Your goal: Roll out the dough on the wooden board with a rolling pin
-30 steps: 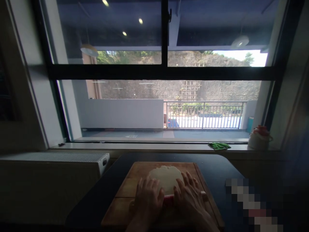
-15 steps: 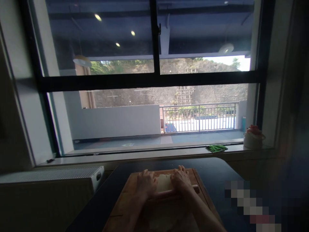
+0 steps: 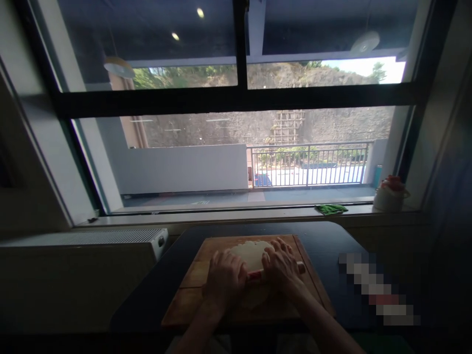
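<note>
A sheet of pale dough (image 3: 251,250) lies flat on a wooden board (image 3: 193,278), and part of it shows on the near side too, in shadow. Across the dough rests a rolling pin (image 3: 256,276), its right end sticking out past my right hand. My left hand (image 3: 225,273) is curled over the pin's left part and hides that end. Bent fingers of my right hand (image 3: 279,261) press on the pin's right part. Both hands are closed on the pin, palms down.
The board lies on a dark table (image 3: 324,246) before a window. A white radiator (image 3: 151,241) stands at left. On the sill are a green cloth (image 3: 331,210) and a pale jug with a red top (image 3: 390,195). A blurred-out patch (image 3: 376,290) covers something at right.
Both hands and the rolling pin have come back toward me over the board, and more dough shows beyond the pin. My view has tilted down.
</note>
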Action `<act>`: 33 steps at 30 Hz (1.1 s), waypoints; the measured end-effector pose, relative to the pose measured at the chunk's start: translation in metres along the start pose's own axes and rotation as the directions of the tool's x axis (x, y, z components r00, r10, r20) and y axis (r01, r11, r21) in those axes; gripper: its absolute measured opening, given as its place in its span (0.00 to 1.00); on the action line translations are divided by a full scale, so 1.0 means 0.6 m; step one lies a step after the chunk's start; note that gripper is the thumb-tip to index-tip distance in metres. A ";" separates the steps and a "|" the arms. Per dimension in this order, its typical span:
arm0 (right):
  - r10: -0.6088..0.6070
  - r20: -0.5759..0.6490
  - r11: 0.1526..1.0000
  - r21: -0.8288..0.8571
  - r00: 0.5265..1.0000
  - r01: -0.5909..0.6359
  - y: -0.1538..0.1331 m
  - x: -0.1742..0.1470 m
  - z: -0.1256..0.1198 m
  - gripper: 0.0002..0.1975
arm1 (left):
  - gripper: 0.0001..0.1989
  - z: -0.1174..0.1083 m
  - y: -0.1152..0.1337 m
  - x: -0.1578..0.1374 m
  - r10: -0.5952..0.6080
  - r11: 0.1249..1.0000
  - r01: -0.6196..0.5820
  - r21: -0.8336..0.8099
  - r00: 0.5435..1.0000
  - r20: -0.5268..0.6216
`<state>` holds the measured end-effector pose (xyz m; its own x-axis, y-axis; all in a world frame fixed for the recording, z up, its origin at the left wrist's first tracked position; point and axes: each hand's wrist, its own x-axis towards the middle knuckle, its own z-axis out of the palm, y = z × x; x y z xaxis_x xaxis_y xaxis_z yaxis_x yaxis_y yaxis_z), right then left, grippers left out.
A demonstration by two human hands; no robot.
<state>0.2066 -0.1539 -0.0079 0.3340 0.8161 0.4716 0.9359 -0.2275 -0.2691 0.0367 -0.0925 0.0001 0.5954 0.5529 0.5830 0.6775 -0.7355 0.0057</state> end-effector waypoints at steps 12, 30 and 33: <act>0.022 0.049 1.000 0.014 0.999 -0.023 0.004 0.055 0.021 0.21 | 0.14 0.040 -0.042 0.058 -0.137 0.990 0.138 -0.013 0.989 0.047; 0.025 0.066 0.999 -0.042 0.998 -0.022 0.002 0.158 0.033 0.20 | 0.13 0.069 -0.074 0.151 -0.155 0.986 0.151 0.070 0.986 0.065; 0.000 0.078 0.999 -0.032 0.997 0.003 0.006 0.125 0.032 0.20 | 0.15 0.057 -0.060 0.115 -0.135 0.990 0.133 0.051 0.989 0.051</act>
<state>0.2328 -0.0835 0.0101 0.3238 0.8553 0.4046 0.9400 -0.2420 -0.2406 0.0683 -0.0146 0.0123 0.5195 0.6667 0.5345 0.7716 -0.6347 0.0418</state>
